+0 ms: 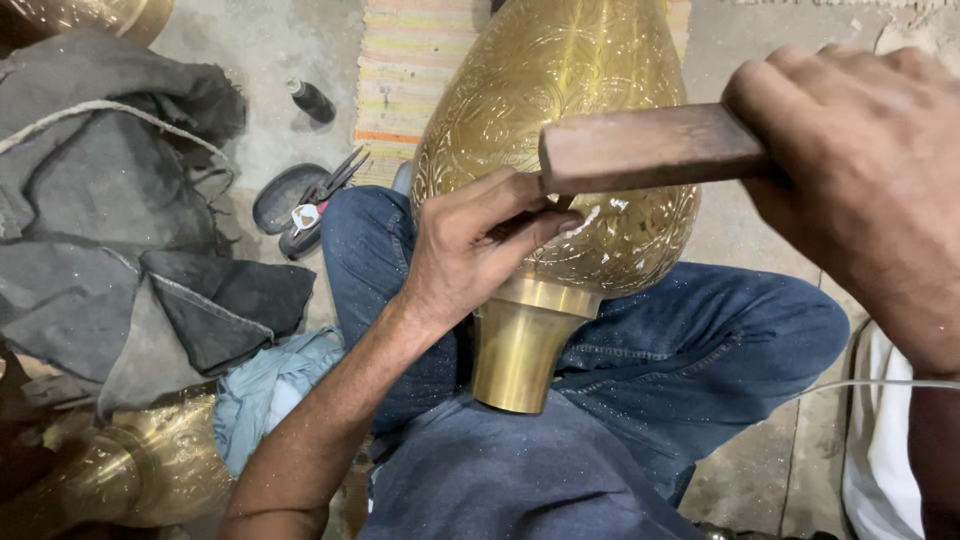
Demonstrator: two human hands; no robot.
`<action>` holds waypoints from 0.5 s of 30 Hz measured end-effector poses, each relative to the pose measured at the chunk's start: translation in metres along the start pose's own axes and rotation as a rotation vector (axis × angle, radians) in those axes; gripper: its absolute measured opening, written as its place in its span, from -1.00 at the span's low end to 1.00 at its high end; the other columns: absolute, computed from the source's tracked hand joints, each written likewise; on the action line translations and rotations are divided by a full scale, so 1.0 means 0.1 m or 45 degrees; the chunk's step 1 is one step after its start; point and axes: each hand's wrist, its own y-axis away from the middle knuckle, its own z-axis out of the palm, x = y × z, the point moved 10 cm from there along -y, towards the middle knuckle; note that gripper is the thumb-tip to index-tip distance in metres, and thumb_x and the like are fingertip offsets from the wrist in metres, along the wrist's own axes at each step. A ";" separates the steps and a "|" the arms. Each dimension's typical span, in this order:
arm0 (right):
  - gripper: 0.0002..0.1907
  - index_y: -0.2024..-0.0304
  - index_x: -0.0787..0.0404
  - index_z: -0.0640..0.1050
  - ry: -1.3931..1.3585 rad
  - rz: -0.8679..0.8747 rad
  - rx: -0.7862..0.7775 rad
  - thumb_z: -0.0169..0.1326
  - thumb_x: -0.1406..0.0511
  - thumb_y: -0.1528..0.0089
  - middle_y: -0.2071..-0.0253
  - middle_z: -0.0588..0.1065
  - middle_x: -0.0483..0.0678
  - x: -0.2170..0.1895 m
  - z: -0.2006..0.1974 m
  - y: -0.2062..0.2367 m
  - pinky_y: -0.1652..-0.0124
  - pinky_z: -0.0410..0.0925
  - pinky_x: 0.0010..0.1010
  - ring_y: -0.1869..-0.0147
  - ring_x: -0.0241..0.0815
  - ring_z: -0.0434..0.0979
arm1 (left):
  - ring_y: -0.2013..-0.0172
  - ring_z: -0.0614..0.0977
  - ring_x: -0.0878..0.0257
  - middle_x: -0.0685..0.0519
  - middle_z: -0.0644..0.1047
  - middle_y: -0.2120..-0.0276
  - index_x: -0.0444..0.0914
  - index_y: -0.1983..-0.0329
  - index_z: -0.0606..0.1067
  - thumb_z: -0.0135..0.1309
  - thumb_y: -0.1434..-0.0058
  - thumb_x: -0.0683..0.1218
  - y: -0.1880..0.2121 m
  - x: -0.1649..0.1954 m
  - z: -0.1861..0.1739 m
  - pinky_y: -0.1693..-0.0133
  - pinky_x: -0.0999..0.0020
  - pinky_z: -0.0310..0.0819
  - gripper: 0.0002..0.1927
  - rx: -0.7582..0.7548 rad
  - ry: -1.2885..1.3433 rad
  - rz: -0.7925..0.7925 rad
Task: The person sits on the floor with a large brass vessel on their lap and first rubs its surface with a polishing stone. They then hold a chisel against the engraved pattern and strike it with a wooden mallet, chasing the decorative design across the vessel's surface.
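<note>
A large engraved brass vase (560, 90) lies across my lap, its plain neck (520, 345) pointing toward me. My left hand (470, 245) rests on the vase's belly and pinches a thin chisel (562, 204) against the patterned surface. My right hand (865, 170) grips a wooden mallet (650, 148), whose block head sits right over the top of the chisel. Fine metal flecks dot my blue jeans (700, 350).
Grey and black cloths (120, 230) are heaped at left, above a light blue rag (270, 385). Another brass vessel (150, 465) lies at lower left. Pliers (325, 195), a dark oval stone (285, 195) and a small black bottle (312, 100) sit on the concrete floor beside a striped mat (410, 60).
</note>
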 end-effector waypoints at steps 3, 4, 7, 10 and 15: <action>-0.75 0.05 0.19 0.52 -0.453 0.203 0.046 0.28 0.30 -0.29 0.22 0.50 -0.06 0.14 -0.06 0.00 0.04 0.39 -0.26 0.11 -0.13 0.57 | 0.15 0.74 0.31 0.05 0.65 0.14 -0.23 -0.18 0.53 0.23 -0.38 -0.13 0.03 -0.06 0.01 0.14 0.45 0.76 -0.67 0.000 0.014 -0.035; -0.75 0.05 0.18 0.50 -0.832 0.372 -0.009 0.22 0.29 -0.26 0.23 0.49 -0.13 0.23 0.03 0.05 0.07 0.39 -0.30 0.11 -0.20 0.57 | 0.17 0.74 0.30 0.04 0.65 0.15 -0.25 -0.22 0.52 0.22 -0.37 -0.14 0.05 -0.10 0.02 0.17 0.46 0.76 -0.63 0.001 0.026 -0.066; -0.74 0.10 0.15 0.51 -0.331 0.192 -0.032 0.29 0.30 -0.21 0.26 0.53 -0.12 0.11 -0.02 0.01 0.09 0.45 -0.32 0.11 -0.19 0.62 | 0.17 0.74 0.30 0.06 0.66 0.15 -0.20 -0.16 0.54 0.25 -0.37 -0.11 0.08 -0.10 0.03 0.16 0.45 0.76 -0.69 0.005 0.015 -0.017; -0.63 -0.08 0.22 0.45 -0.605 0.332 0.008 0.30 0.31 -0.30 0.21 0.53 0.00 0.22 0.03 0.04 0.11 0.48 -0.30 0.11 -0.14 0.62 | 0.21 0.75 0.31 0.07 0.66 0.18 -0.20 -0.20 0.53 0.23 -0.37 -0.12 0.08 -0.18 0.05 0.24 0.47 0.77 -0.65 0.001 0.057 -0.075; -0.69 0.09 0.21 0.46 -0.429 0.120 -0.027 0.31 0.30 -0.23 0.22 0.54 -0.04 0.11 0.08 0.02 0.06 0.48 -0.25 0.09 -0.11 0.65 | 0.19 0.75 0.31 0.07 0.66 0.17 -0.18 -0.19 0.53 0.24 -0.39 -0.11 0.06 -0.12 0.05 0.19 0.47 0.77 -0.67 -0.004 0.000 0.009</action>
